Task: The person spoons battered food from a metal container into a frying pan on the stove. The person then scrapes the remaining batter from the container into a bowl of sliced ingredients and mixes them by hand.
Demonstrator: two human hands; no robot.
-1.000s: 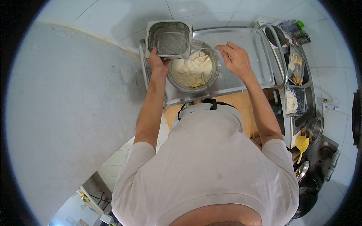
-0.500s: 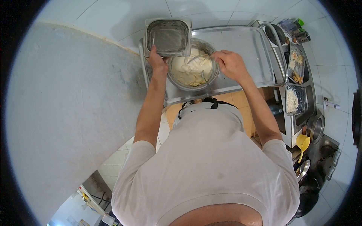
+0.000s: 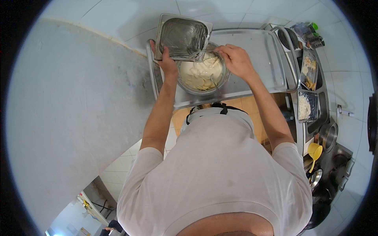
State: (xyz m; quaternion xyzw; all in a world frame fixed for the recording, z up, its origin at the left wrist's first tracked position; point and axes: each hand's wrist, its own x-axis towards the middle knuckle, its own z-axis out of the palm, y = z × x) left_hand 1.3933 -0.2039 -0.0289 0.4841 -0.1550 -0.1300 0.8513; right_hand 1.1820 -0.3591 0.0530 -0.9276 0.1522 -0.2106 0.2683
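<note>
My left hand (image 3: 167,63) grips the near-left edge of a rectangular metal pan (image 3: 183,37), tilted above the bowl, with pale smears inside. My right hand (image 3: 236,59) is closed around the handle of what looks like a metal spoon (image 3: 208,51), whose end reaches the pan's near-right corner; its tip is hard to make out. Below both hands stands a round metal bowl (image 3: 225,78) of creamy white mixture (image 3: 199,74) with pale yellow pieces. A second metal utensil (image 3: 214,80) rests in the bowl, leaning on its near rim.
The bowl stands on a metal trolley (image 3: 256,59) with raised tube handles. At right, a sink counter holds a tray of pale pieces (image 3: 310,70) and a tray of white food (image 3: 305,106). A yellow ladle (image 3: 314,151) and metal pots lie nearer. A grey surface (image 3: 78,106) fills the left.
The pan has shifted right and tilted, its right side now over the bowl. The spoon has gone from over the mixture up to the pan's corner, my right hand moving slightly left and up.
</note>
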